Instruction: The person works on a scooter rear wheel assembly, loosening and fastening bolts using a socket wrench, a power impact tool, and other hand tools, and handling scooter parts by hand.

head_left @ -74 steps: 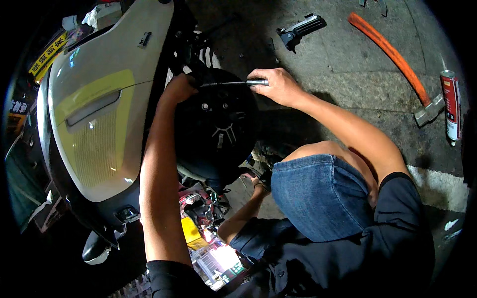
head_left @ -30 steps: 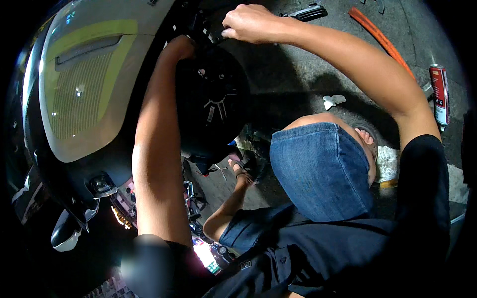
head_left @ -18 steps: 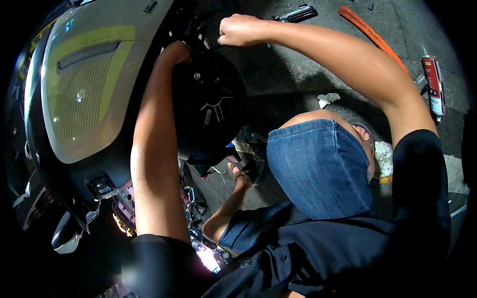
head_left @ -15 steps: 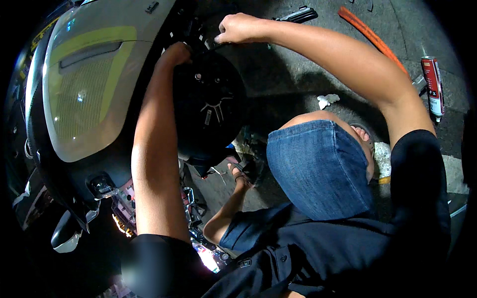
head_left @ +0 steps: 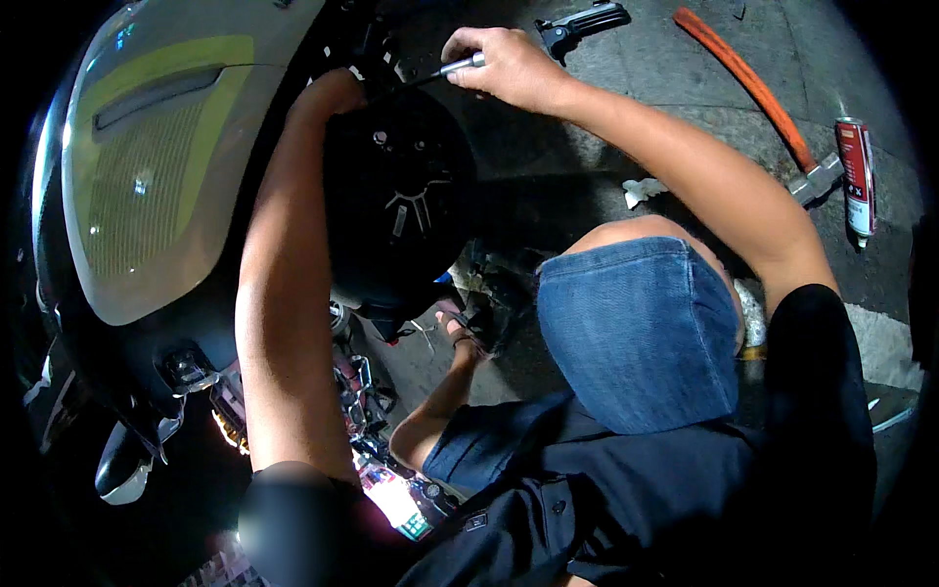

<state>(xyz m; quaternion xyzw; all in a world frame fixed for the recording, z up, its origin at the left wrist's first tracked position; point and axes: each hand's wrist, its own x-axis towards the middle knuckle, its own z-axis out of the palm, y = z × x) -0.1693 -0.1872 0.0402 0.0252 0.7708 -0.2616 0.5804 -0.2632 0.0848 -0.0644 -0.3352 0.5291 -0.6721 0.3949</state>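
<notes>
A slim tool (head_left: 461,67) with a silver end and a dark shaft is in my right hand (head_left: 509,73), its silver end pinched between the fingers. The shaft slants down and left toward the dark mechanism near my left hand (head_left: 337,93). That hand reaches in beside the body panel (head_left: 166,186), grey and yellow-green, of what looks like a scooter. Its fingertips are lost in the dark parts, so their grip does not show. Just below both hands is a large round black cover (head_left: 406,186) with bolts and a pale label.
On the dark floor to the right lie a hammer (head_left: 753,83) with an orange handle, a red and white spray can (head_left: 858,181) and crumpled white paper (head_left: 643,192). A black and silver pistol-shaped tool (head_left: 584,26) lies beyond my right hand. Below are my denim-covered knee (head_left: 641,333) and sandalled foot (head_left: 462,331).
My right hand has shifted slightly right and turned, bringing the tool's silver end into sight. My left hand has moved slightly up and left in view, along with the panel.
</notes>
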